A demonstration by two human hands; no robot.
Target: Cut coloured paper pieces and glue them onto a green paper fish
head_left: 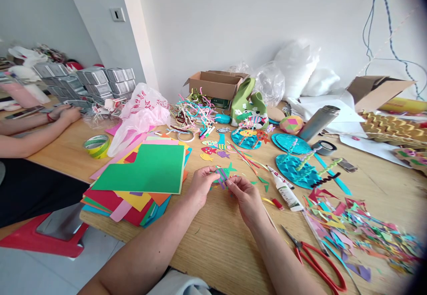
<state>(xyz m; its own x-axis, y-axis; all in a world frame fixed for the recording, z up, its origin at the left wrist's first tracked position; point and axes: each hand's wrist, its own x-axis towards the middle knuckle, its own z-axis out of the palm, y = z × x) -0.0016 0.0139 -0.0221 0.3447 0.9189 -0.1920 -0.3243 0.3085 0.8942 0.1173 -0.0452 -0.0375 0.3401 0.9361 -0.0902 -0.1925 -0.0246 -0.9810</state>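
Note:
Between both hands, a small green paper fish (pixel 223 175) with purple stripes is held just above the table. My left hand (pixel 204 183) pinches its left side between thumb and fingers. My right hand (pixel 243 193) grips the lower right edge with thumb and forefinger. The fingers partly cover the fish. Beyond it lie finished-looking paper fish (pixel 208 151) in several colours and thin paper strips (pixel 245 156). To the right of my right hand are a white glue bottle (pixel 287 192) and a small red piece (pixel 277 204). Red-handled scissors (pixel 315 259) rest nearer the front edge.
Stacked coloured paper (pixel 143 170) and green tape (pixel 96 146) lie left. Paper scraps (pixel 363 228) spread right. Blue decorated discs (pixel 293 170), a steel flask (pixel 319 123) and a cardboard box (pixel 213 83) stand farther back. Another person's hands (pixel 66 113) rest at far left.

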